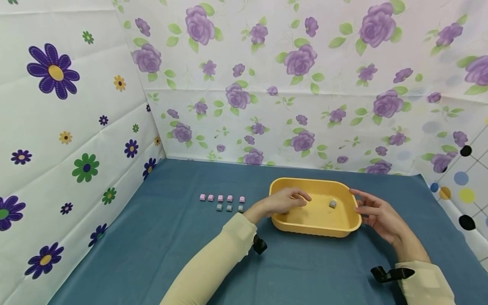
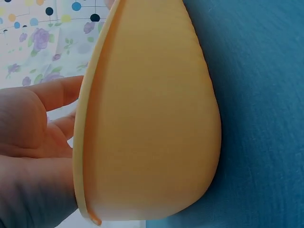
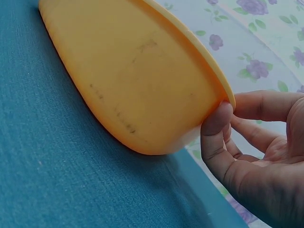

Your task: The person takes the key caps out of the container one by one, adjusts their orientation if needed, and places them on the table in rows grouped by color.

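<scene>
A yellow tray with a raised rim sits on the blue cloth. One small grey cube lies inside it, right of the middle. My left hand reaches over the tray's left side, fingers loosely extended above its inside. In the left wrist view the rim hides the fingertips of that left hand. At the tray's right end, my right hand grips the rim. The right wrist view shows the thumb of the right hand beneath the rim and the index finger on top.
Several pink cubes stand in a row left of the tray. Grey cubes form a shorter row in front of them, beside my left wrist. Flowered sheets hang behind and at the left of the cloth-covered table.
</scene>
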`<action>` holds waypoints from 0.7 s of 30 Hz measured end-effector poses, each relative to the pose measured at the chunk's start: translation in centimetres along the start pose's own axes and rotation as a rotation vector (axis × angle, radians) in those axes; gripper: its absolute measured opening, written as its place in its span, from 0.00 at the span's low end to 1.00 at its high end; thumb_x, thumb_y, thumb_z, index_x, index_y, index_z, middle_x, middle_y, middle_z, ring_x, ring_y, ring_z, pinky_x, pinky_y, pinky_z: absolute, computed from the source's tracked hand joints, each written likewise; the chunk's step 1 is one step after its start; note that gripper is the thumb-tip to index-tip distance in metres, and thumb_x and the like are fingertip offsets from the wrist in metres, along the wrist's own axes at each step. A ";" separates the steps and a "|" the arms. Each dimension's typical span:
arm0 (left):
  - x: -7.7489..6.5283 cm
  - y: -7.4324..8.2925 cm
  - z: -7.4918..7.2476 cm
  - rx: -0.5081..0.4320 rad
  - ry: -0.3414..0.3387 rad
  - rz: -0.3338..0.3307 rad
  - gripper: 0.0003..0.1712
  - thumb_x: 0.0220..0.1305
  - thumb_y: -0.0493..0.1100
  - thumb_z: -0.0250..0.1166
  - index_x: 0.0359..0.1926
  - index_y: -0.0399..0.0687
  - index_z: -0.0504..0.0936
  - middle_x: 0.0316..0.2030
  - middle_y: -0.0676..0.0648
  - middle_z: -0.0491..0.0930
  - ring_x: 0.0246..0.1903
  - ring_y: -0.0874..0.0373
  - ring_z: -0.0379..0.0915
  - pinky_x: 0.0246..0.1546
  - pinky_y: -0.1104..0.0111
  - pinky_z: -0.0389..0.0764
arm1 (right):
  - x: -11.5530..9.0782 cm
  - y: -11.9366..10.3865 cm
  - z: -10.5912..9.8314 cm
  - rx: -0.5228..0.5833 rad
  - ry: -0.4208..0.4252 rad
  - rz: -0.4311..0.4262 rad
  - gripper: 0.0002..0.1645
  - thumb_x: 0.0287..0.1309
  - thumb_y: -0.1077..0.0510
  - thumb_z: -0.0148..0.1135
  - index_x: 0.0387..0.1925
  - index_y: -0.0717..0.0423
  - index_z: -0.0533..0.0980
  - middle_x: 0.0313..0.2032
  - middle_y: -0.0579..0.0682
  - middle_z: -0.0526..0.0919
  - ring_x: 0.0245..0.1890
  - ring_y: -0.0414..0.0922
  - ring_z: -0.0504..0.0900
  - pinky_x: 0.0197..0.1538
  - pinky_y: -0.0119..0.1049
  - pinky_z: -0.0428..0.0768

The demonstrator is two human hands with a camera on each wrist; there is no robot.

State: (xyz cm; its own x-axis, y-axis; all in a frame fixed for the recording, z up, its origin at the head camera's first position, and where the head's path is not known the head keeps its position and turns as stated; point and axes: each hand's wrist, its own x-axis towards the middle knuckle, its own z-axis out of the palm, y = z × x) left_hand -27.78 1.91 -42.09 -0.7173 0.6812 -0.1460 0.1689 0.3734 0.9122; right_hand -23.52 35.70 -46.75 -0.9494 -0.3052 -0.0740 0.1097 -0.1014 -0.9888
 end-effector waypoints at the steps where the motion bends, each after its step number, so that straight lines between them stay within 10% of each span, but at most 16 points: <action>1: 0.1 0.0 0.0 0.002 -0.001 0.008 0.16 0.74 0.46 0.56 0.58 0.50 0.79 0.58 0.45 0.74 0.54 0.54 0.72 0.51 0.54 0.76 | 0.0 0.0 0.0 0.001 -0.001 0.001 0.39 0.69 0.68 0.53 0.76 0.59 0.50 0.44 0.51 0.71 0.39 0.43 0.80 0.41 0.40 0.84; 9: 0.6 -0.4 0.2 0.124 -0.053 0.039 0.19 0.70 0.32 0.58 0.59 0.45 0.77 0.62 0.39 0.71 0.63 0.46 0.67 0.54 0.66 0.74 | 0.1 0.0 -0.1 0.002 0.005 0.011 0.39 0.69 0.67 0.54 0.76 0.58 0.51 0.44 0.51 0.71 0.39 0.43 0.80 0.41 0.40 0.84; 21: 1.8 -0.5 1.1 0.525 -0.202 0.006 0.20 0.63 0.28 0.64 0.52 0.52 0.81 0.46 0.48 0.80 0.41 0.63 0.75 0.40 0.76 0.75 | 0.0 -0.1 0.1 -0.008 0.014 0.013 0.39 0.69 0.67 0.55 0.76 0.59 0.51 0.44 0.51 0.71 0.39 0.43 0.80 0.41 0.39 0.84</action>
State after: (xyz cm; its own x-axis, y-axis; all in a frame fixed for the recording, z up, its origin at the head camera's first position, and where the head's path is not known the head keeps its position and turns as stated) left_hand -28.37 3.61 -43.22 -0.5803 0.7722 -0.2588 0.5232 0.5970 0.6082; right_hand -23.54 35.65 -46.62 -0.9519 -0.2934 -0.0890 0.1202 -0.0902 -0.9886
